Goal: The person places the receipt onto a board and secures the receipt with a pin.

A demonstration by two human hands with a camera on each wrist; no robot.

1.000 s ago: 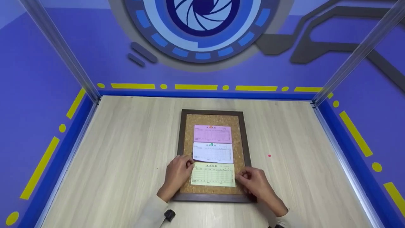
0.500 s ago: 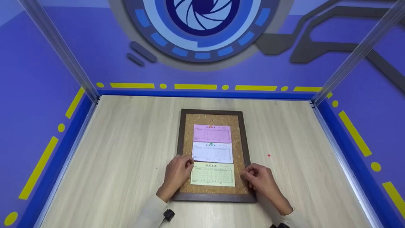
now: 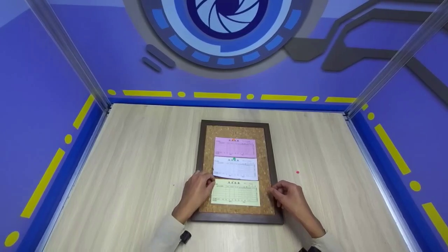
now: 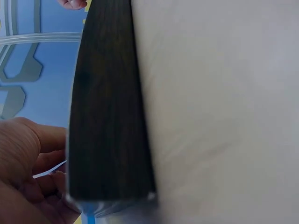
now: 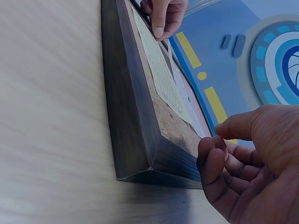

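On the framed corkboard (image 3: pixel 240 218) lie a pink form slip (image 3: pixel 235 148), a white form slip (image 3: pixel 235 169) and a yellow form slip (image 3: pixel 235 193), one below another. My left hand (image 3: pixel 196 191) pinches the yellow slip at its upper left corner; the exact contact is partly hidden. Beside the board's right frame bar hovers my right hand (image 3: pixel 289 199), fingers loosely curled. In the right wrist view, a gap shows between thumb and forefinger of the right hand (image 5: pixel 254 163), with nothing held. An orange pushpin (image 3: pixel 233 139) marks the pink slip's top, a green pushpin (image 3: pixel 234 159) the white one's.
A small red pushpin-like dot (image 3: pixel 298 172) lies on the wooden table (image 3: pixel 147 157), right of the board. Blue printed walls (image 3: pixel 224 84) enclose the table at the back and both sides. The frame has a thick raised dark edge (image 5: pixel 140 116).
My right hand has let go of the yellow slip's right edge and drawn away to the right, over the frame bar. The left hand stays at the upper left corner.
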